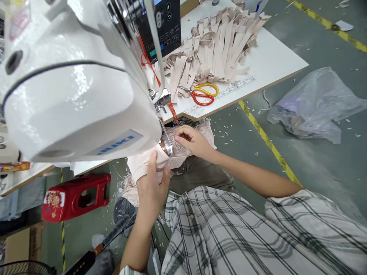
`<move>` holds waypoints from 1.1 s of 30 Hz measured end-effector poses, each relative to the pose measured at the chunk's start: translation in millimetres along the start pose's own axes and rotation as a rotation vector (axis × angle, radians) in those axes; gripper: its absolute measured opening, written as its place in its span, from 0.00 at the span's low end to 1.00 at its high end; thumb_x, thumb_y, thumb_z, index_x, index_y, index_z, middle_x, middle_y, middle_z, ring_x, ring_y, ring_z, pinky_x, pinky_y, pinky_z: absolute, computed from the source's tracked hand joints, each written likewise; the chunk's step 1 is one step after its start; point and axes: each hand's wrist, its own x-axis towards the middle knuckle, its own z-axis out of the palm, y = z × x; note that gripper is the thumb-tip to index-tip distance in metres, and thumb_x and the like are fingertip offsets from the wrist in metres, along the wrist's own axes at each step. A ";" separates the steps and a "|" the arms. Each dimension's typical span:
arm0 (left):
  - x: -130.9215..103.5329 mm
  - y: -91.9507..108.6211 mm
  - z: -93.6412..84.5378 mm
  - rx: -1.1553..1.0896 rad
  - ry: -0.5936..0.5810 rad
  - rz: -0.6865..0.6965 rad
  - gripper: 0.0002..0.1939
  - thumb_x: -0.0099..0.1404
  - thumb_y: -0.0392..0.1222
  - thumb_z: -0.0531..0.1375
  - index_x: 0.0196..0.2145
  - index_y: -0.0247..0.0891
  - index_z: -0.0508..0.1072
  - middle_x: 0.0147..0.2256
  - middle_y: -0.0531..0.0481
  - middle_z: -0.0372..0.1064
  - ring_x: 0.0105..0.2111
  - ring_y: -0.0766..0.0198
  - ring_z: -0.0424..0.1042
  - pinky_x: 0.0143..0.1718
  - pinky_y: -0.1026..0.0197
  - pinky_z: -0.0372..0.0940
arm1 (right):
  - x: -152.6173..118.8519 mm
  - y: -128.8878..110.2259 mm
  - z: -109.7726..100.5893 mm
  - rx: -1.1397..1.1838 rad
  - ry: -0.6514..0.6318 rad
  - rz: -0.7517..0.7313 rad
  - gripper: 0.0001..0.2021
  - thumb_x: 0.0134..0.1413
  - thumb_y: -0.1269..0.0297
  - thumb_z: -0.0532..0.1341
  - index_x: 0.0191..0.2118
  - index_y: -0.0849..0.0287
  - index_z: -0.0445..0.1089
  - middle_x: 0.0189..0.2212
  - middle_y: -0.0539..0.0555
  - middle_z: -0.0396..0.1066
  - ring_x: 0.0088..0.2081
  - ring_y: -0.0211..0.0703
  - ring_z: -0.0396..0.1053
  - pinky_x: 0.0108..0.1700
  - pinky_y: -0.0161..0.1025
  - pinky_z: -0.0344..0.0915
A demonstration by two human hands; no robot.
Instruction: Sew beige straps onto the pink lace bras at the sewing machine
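Note:
A pale pink garment with a lace part (205,133) and a dotted band (176,162) lies at the head of a white sewing machine (86,110), beside its metal guard (166,141). My left hand (151,187) grips the smooth pink cloth (137,164) left of the guard. Its index finger and thumb lie on top; the other fingers are partly hidden. Over the lace, right of the guard, my right hand (196,143) is closed, thumb and fingertips brought together. Whatever sits in that pinch is too small to make out. The needle area is hidden behind the machine head.
On the white table (275,57) lie a heap of beige strips (218,46), red-and-yellow scissors (202,93) and a clear ruler (235,88). A control panel (163,30) hangs above. A red stool (76,196) and a plastic bag (315,105) are on the floor.

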 end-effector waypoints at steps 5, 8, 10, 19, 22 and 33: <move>-0.3 -1.2 0.8 -0.008 0.004 0.005 0.32 0.71 0.50 0.57 0.65 0.30 0.56 0.51 0.32 0.74 0.39 0.56 0.77 0.32 0.62 0.68 | -5.6 0.3 5.1 0.024 -0.035 0.036 0.06 0.60 0.61 0.60 0.35 0.57 0.69 0.36 0.53 0.70 0.37 0.41 0.67 0.39 0.40 0.63; 0.6 -1.0 0.9 -0.005 0.042 0.001 0.37 0.70 0.52 0.57 0.68 0.28 0.50 0.57 0.26 0.67 0.46 0.49 0.76 0.36 0.57 0.71 | -11.3 -2.2 7.5 0.078 -0.046 0.047 0.07 0.60 0.60 0.59 0.36 0.58 0.69 0.36 0.53 0.70 0.38 0.42 0.68 0.40 0.41 0.65; -2.4 1.1 3.0 -0.008 0.035 -0.011 0.41 0.70 0.53 0.57 0.69 0.28 0.46 0.59 0.24 0.64 0.49 0.45 0.75 0.38 0.54 0.72 | -19.2 -6.7 8.6 0.107 -0.044 0.056 0.09 0.60 0.57 0.60 0.39 0.57 0.69 0.38 0.53 0.70 0.40 0.43 0.68 0.43 0.42 0.65; -61.0 37.3 45.3 -0.095 -0.034 0.208 0.50 0.68 0.47 0.61 0.71 0.30 0.31 0.65 0.23 0.53 0.58 0.41 0.68 0.48 0.50 0.73 | -70.5 -34.3 8.8 0.186 -0.114 0.259 0.13 0.62 0.51 0.59 0.37 0.57 0.69 0.32 0.50 0.70 0.35 0.42 0.67 0.38 0.39 0.64; -65.0 40.7 45.1 -0.205 -0.159 0.181 0.49 0.68 0.49 0.61 0.71 0.31 0.34 0.63 0.23 0.58 0.55 0.41 0.72 0.45 0.48 0.74 | -75.8 -38.0 -0.9 0.233 -0.086 0.249 0.13 0.62 0.52 0.59 0.35 0.57 0.70 0.31 0.50 0.69 0.34 0.41 0.66 0.36 0.37 0.63; -26.4 11.3 1.9 -0.468 0.007 0.270 0.18 0.70 0.36 0.54 0.57 0.39 0.67 0.51 0.41 0.73 0.52 0.55 0.72 0.53 0.51 0.68 | -67.8 -55.2 -30.6 0.021 -0.363 0.090 0.16 0.62 0.57 0.57 0.25 0.58 0.62 0.22 0.46 0.57 0.26 0.35 0.57 0.29 0.35 0.55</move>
